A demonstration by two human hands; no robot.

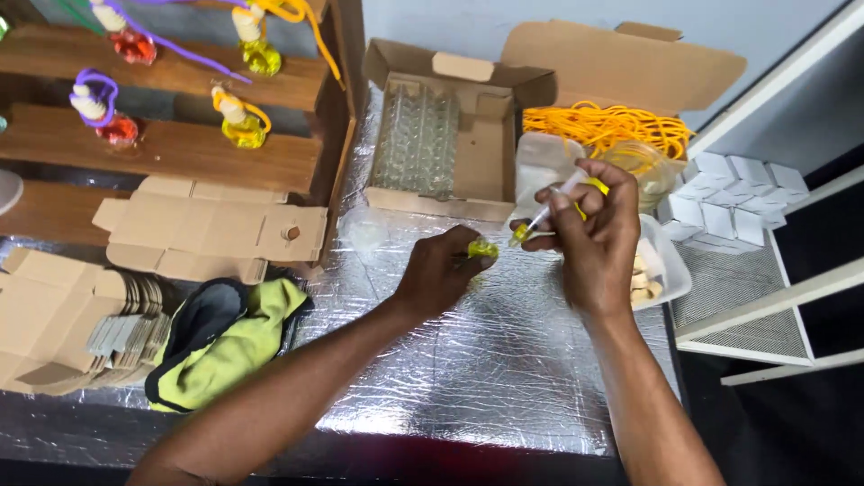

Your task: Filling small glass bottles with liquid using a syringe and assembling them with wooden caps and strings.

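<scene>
1. I get one view only, from a head-worn camera, nothing to overlap with.
2. It looks steeply down and forward over the foil-covered table [468, 378].
3. Close range: both forearms enter from the bottom edge; the wooden shelf [180, 153] is top left.

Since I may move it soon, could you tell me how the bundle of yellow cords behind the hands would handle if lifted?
The yellow cords lie in a loose tangled heap, so they are probably floppy and light. Lifting one strand would likely drag others along. They seem unlikely to roll or break.
</scene>
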